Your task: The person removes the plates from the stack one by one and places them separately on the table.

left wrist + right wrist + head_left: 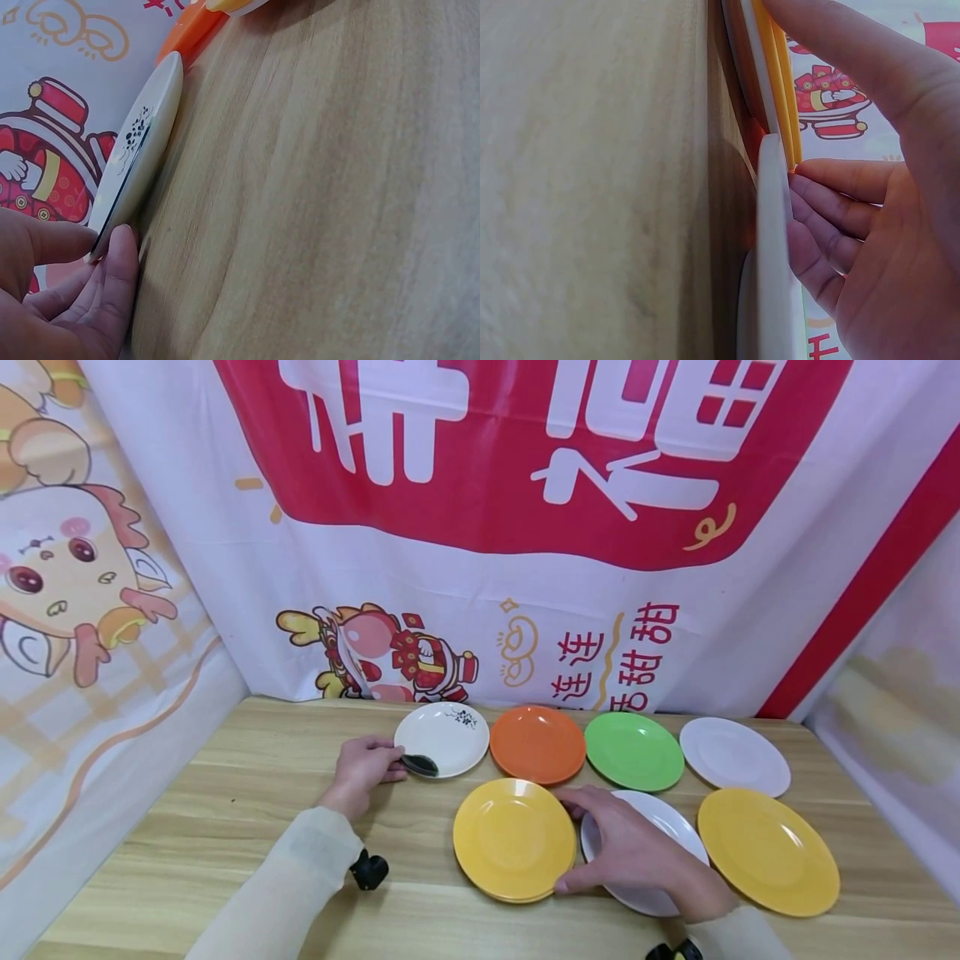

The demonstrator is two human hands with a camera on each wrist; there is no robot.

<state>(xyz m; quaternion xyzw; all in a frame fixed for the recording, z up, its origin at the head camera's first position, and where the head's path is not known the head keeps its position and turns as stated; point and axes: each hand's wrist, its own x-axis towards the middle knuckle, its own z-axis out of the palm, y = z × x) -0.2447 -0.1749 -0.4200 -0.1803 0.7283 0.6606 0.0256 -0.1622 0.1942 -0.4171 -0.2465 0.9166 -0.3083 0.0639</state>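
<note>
Wooden table (pixel 225 827), banner backdrop (pixel 480 527). Left hand (pixel 363 768) pinches small white plate (pixel 442 737), far left. Right hand (pixel 630 852) grips yellow plate stack (pixel 510 839), near centre, resting over white plate (pixel 667 818).

Cream knit sleeves (pixel 300 868); black wrist-mounted cameras (pixel 369 870).
</note>
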